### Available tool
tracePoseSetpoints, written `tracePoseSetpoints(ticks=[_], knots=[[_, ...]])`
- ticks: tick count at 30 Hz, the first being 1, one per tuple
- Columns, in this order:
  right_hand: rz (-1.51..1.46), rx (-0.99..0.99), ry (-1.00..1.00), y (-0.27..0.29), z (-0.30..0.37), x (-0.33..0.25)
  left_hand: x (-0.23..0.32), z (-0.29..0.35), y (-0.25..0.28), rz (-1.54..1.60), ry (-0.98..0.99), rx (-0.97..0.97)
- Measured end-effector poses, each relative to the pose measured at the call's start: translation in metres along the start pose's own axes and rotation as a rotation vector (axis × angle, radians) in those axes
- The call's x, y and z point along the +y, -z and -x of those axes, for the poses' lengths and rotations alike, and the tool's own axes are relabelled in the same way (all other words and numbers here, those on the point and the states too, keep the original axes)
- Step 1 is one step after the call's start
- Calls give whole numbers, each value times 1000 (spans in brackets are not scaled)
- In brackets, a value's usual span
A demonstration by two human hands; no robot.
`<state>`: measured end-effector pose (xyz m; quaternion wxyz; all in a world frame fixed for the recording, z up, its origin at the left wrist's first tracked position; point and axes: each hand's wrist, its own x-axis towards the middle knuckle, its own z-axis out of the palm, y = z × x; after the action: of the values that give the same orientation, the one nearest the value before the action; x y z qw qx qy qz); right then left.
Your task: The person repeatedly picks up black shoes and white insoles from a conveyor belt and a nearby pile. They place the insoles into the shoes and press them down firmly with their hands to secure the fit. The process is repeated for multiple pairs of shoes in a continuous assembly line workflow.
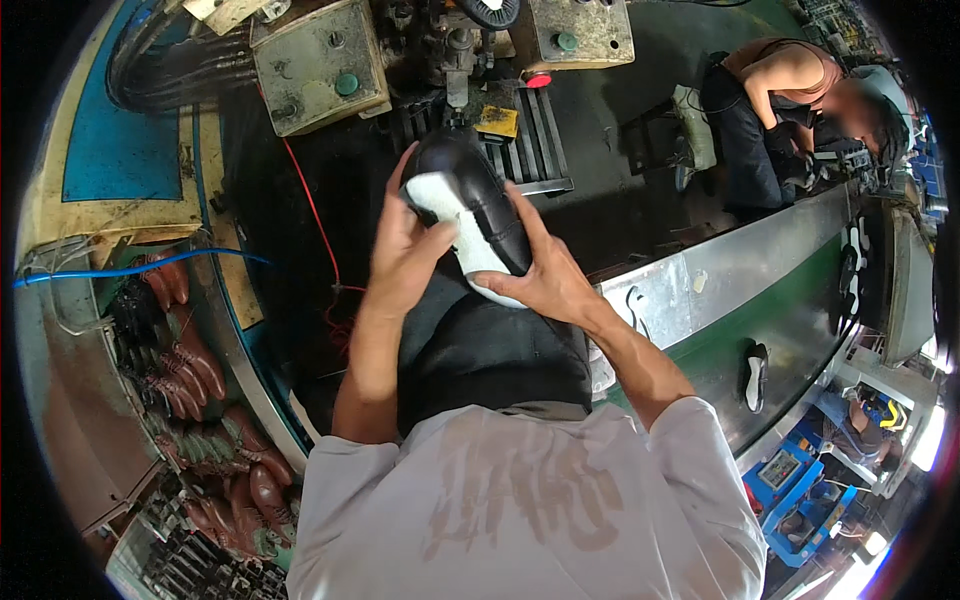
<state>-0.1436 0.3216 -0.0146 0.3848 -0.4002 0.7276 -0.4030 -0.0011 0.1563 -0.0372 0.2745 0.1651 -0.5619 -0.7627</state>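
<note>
Between both hands I hold a black leather shoe upper (487, 196) with a white sole side, tilted, its rounded black end pointing away from me. My left hand (408, 240) grips its left side, fingers along the edge and thumb pressed on the white face. On the right side my right hand (537, 265) wraps round the near end, thumb across the white part. Just beyond the shoe stands a grimy machine (458, 65), with a yellow block (497, 122) and a slatted metal rack below it. Whether the shoe touches the machine I cannot tell.
Control boxes with green buttons (346, 84) flank the machine; one has a red button (538, 80). Brown shoes (200, 360) fill a rack at left. A green conveyor (720, 350) at right carries a black-and-white shoe (756, 378). Another person (790, 90) bends over at upper right.
</note>
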Motion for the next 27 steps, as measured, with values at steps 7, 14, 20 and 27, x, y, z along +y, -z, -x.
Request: tracePoseSetpoints(ticks=[7, 14, 20, 27], knots=[[264, 271, 393, -29, -3, 44, 66, 6, -9, -120, -134, -128], [210, 348, 550, -52, 2, 79, 57, 28, -18, -285, -80, -91], [50, 45, 246, 8, -15, 12, 73, -14, -3, -167, -14, -78], [773, 28, 330, 13, 31, -14, -29, -70, 24, 8, 624, 203]])
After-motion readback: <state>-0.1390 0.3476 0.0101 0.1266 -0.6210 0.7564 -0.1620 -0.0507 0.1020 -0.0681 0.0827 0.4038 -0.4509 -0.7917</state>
